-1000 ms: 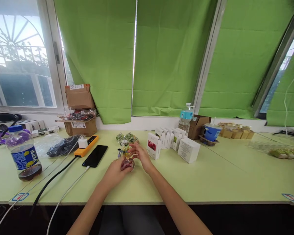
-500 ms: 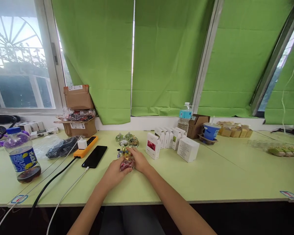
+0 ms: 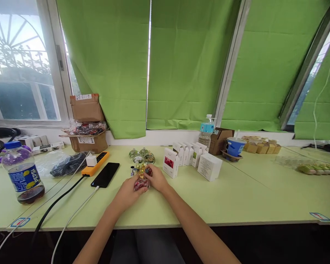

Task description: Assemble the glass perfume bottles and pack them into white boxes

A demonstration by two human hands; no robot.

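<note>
My left hand (image 3: pixel 128 192) is closed around a small round glass bottle (image 3: pixel 141 184) with pink-red contents, low over the table. At the bottle's top shows a gold-coloured neck (image 3: pixel 142 171). My right hand (image 3: pixel 157 178) pinches a small dark cap (image 3: pixel 147 171) right beside that neck; whether the two touch I cannot tell. Just behind the left fingers stands a small dark-topped silver cylinder (image 3: pixel 132 170). Several round glass bottles with green contents (image 3: pixel 143 156) are grouped farther back. A white box with a red picture (image 3: pixel 170 163) stands to the right of my hands.
Several white boxes (image 3: pixel 185 154) and a turned white box (image 3: pixel 209 167) stand to the right. A phone (image 3: pixel 105 175), an orange power strip (image 3: pixel 95 165) and cables lie to the left, near a Pepsi bottle (image 3: pixel 23 174). A blue cup (image 3: pixel 234 147) stands at back right.
My right hand has drawn back slightly from the bottle's top, and a small dark cap now shows between its fingers. The gold-coloured neck is more exposed. My left hand keeps its hold.
</note>
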